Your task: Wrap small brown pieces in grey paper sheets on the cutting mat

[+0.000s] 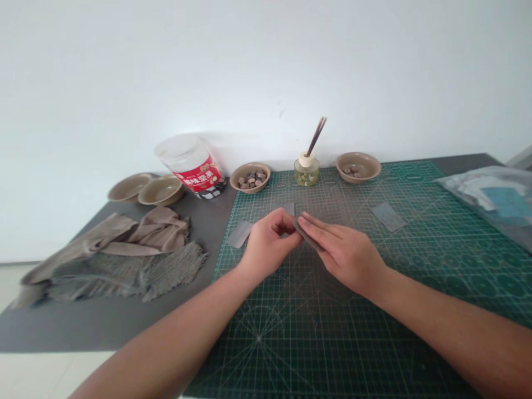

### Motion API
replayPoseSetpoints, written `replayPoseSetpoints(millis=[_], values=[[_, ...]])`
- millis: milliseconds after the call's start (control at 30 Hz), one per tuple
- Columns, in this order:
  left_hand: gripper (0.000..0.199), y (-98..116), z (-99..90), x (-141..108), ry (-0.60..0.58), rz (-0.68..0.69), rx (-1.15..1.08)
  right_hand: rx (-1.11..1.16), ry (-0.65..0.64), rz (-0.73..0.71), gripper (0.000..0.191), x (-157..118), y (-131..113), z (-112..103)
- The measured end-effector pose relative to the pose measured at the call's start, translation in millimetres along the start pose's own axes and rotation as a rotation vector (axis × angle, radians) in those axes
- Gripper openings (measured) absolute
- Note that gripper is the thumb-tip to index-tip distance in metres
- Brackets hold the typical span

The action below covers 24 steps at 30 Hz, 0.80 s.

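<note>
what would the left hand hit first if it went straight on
The left hand would likely meet the dark grey flat piece at its fingertips, then the right hand just beyond; exact depth is unclear.

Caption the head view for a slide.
Over a green cutting mat, the left hand and right hand meet at a thin dark piece, diffuser behind.
</note>
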<state>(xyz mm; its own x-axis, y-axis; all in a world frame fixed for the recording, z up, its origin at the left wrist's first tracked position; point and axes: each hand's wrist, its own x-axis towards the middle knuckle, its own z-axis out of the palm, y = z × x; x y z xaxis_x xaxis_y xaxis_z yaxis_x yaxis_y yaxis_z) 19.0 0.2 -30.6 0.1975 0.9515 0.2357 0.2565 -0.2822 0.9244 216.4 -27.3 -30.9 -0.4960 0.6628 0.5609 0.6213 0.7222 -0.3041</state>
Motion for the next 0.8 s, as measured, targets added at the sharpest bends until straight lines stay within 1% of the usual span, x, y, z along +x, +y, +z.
replayPoseSetpoints(millis=[133, 233, 400, 500, 567, 667, 800], values=[[0.015, 1.4, 0.8, -0.3, 0.0, -0.002, -0.027, -0.015, 0.013, 0.015, 0.052, -0.3, -0.2, -0.1], [0.018, 2.2, 1.2, -0.2, -0.022, 0.003, -0.059, -0.01, 0.002, -0.018, 0.053, -0.6, -1.1, 0.0], [0.018, 3.2, 1.8, -0.7, -0.009, 0.005, -0.094, -0.034, 0.025, -0.03, 0.057, -1.1, -2.0, -1.4], [0.02, 4.7, 1.3, -1.2, -0.007, 0.003, -0.113, -0.024, 0.003, -0.039, 0.057, -0.3, -0.1, -2.3], [0.019, 6.0, 0.6, -1.2, -0.001, -0.005, -0.119, -0.028, 0.008, 0.023, 0.054, 0.8, 3.1, -2.5], [0.018, 6.6, -0.3, -0.2, -0.001, -0.024, -0.143, -0.015, 0.048, 0.144, 0.048, 2.4, 8.4, -1.9], [0.02, 3.6, -0.9, 1.8, 0.007, 0.006, -0.254, 0.041, 0.092, 0.197, 0.044, 1.9, 10.2, -0.7]])
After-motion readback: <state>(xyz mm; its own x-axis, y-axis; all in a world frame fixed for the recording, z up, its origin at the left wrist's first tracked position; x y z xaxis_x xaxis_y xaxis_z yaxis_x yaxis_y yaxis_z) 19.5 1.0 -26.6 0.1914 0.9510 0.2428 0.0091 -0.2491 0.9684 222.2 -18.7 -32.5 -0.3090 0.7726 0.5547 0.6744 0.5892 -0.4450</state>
